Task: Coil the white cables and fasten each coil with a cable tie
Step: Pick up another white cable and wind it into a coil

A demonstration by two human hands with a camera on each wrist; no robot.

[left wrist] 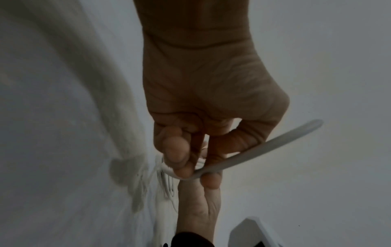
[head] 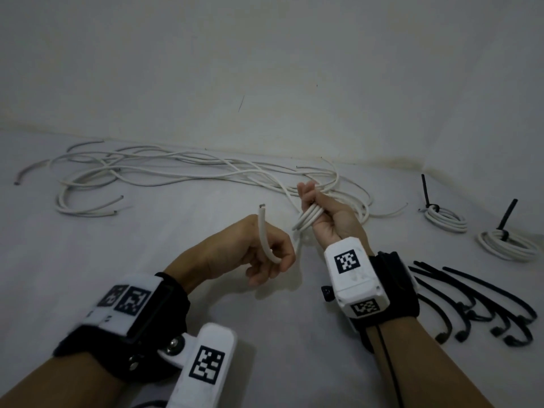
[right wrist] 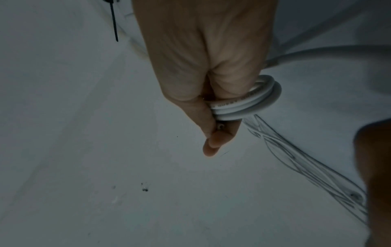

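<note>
My right hand (head: 321, 213) is raised over the white floor and grips a small coil of white cable (head: 307, 220), its loops wound round the fingers (right wrist: 249, 102). The same cable's free end (head: 265, 234) curves up from my left hand (head: 265, 257), which pinches it between thumb and curled fingers (left wrist: 184, 160) just left of the coil. Several loose white cables (head: 176, 169) lie tangled along the wall behind. Two finished coils (head: 447, 219) (head: 509, 245), each bound with a black cable tie, lie at the right.
A bunch of several black cable ties (head: 482, 301) lies on the floor beside my right wrist. The white wall (head: 265, 69) rises right behind the loose cables. One cable tie's black tail (right wrist: 114, 25) shows in the right wrist view.
</note>
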